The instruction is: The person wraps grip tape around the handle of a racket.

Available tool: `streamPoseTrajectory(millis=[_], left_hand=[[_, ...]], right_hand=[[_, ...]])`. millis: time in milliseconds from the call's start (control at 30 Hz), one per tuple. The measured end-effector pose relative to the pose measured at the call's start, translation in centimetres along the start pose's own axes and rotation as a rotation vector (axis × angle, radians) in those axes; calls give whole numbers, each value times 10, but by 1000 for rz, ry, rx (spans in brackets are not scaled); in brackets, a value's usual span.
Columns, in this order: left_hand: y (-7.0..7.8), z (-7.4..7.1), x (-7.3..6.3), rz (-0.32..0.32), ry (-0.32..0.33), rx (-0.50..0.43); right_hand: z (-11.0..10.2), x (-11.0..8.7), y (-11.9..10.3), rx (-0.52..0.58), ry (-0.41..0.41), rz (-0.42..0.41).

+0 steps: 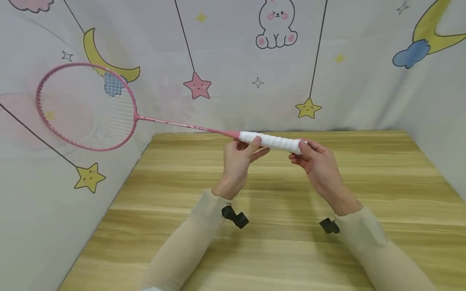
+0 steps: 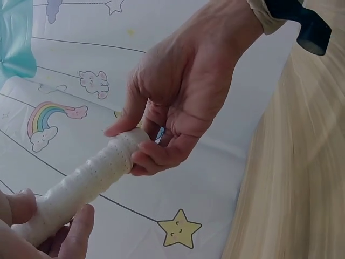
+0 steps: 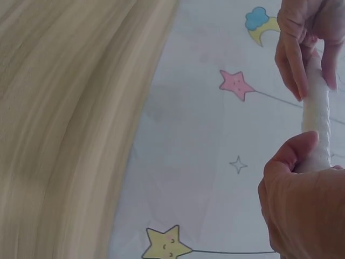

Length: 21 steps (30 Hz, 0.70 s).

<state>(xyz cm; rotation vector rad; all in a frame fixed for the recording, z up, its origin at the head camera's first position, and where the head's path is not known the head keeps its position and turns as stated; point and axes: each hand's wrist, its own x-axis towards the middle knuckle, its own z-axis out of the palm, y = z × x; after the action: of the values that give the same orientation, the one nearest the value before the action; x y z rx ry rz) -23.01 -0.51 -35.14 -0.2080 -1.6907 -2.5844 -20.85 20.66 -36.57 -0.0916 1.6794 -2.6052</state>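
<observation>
A pink badminton racket (image 1: 174,123) is held up above the table, its strung head out to the left and its white wrapped grip (image 1: 273,141) to the right. My left hand (image 1: 236,161) holds the grip near the pink cone, thumb on the near side. At the butt end, my right hand (image 1: 322,167) pinches the grip between thumb and fingers. The left wrist view shows the ridged white wrap (image 2: 81,178) between both hands, with the right thumb and fingertips round its end. In the right wrist view, the wrap (image 3: 317,118) runs from one hand to the other.
Below the hands lies a wood-grain table (image 1: 276,250). A pale cloth (image 1: 233,52) printed with stars, moons and a bunny hangs behind and at the sides. Each sleeved wrist carries a small black camera (image 1: 236,217).
</observation>
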Motion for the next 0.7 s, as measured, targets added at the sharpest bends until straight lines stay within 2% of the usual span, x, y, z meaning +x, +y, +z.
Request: streamPoseTrajectory(millis=[133, 233, 300, 467, 567, 700], left_hand=[[0, -9, 2, -41, -7, 20], [2, -22, 5, -80, 6, 31], [4, -34, 6, -103, 46, 16], [3, -61, 12, -115, 204, -58], [0, -69, 15, -146, 264, -100], [-6, -74, 19, -187, 324, -147]], right_hand=[[-14, 3, -6, 49, 30, 43], [-25, 5, -9, 64, 48, 69], [-31, 6, -9, 57, 55, 83], [-45, 13, -8, 22, 58, 116], [-50, 17, -7, -3, 54, 150], [-55, 23, -4, -50, 53, 196]])
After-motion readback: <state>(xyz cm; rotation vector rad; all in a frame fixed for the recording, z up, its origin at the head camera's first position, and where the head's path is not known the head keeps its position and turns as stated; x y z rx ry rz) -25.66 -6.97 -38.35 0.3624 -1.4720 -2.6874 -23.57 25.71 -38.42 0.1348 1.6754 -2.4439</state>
